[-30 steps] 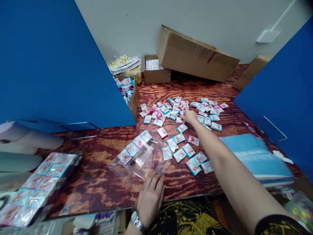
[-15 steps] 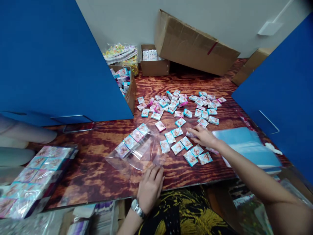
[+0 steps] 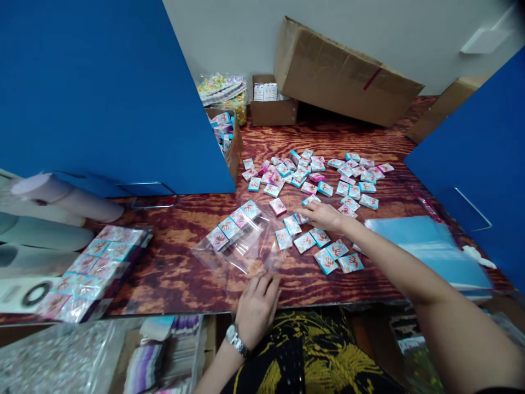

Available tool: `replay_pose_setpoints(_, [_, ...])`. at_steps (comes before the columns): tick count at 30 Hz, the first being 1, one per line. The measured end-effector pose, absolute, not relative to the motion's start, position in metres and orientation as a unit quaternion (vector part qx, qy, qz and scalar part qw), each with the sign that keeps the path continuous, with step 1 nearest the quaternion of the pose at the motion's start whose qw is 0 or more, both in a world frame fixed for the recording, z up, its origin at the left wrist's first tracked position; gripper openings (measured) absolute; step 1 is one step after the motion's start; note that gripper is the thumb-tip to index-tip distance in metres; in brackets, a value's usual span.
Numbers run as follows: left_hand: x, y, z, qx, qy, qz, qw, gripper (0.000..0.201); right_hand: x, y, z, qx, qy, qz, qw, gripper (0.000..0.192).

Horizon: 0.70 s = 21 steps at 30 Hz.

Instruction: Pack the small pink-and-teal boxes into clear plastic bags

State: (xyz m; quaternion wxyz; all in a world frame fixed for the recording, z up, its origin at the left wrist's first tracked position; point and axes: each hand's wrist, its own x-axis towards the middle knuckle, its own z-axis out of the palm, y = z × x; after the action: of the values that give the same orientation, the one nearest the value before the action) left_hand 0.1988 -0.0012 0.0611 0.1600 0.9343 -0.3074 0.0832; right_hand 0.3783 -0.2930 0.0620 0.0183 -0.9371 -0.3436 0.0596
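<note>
**Dozens of small packets spread across a tabletop as two hands work a clear bag**

Dozens of small printed packets (image 3: 324, 172) lie scattered on the wood-grain tabletop (image 3: 172, 273) in the head camera's one view. The left hand (image 3: 257, 309) rests palm down at the near edge, its fingers (image 3: 266, 284) slightly spread and laid flat on the open end of a clear plastic bag (image 3: 238, 249). Inside the bag's far end a row of packets (image 3: 233, 224) sits edge to edge. A wristwatch (image 3: 235, 339) shows on that arm.

The right hand (image 3: 324, 214) reaches out over a loose row of packets (image 3: 320, 246) just right of the bag. Its fingers (image 3: 307, 209) are extended and held close together, the tips touching a packet (image 3: 301, 218) at the row's far end; whether they pinch it cannot be told.

Blue partition boards stand at the left (image 3: 102, 93) and the right (image 3: 479, 153). A large cardboard box (image 3: 344, 71) leans against the wall at the back, with a small open carton (image 3: 273, 106) beside it. Another carton (image 3: 229, 137) filled with packets sits by the left board. A stack of blue folders (image 3: 430, 246) lies under the right forearm. At the near left, a filled bag of packets (image 3: 94, 268) rests beside rolls of material (image 3: 65, 200).
</note>
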Motion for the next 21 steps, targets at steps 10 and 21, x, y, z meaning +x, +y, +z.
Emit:
replay_pose_setpoints(10, [0.197,-0.001,0.057,0.931,-0.316,0.081,0.165,0.029,0.349,-0.299,0.067,-0.957,-0.280,0.017,0.079,0.055])
replay_pose_setpoints(21, [0.190,0.003,0.061,0.932,-0.309,0.097,0.165,0.027,0.372,-0.322,0.067,-0.986,-0.161,-0.026,-0.018,0.048])
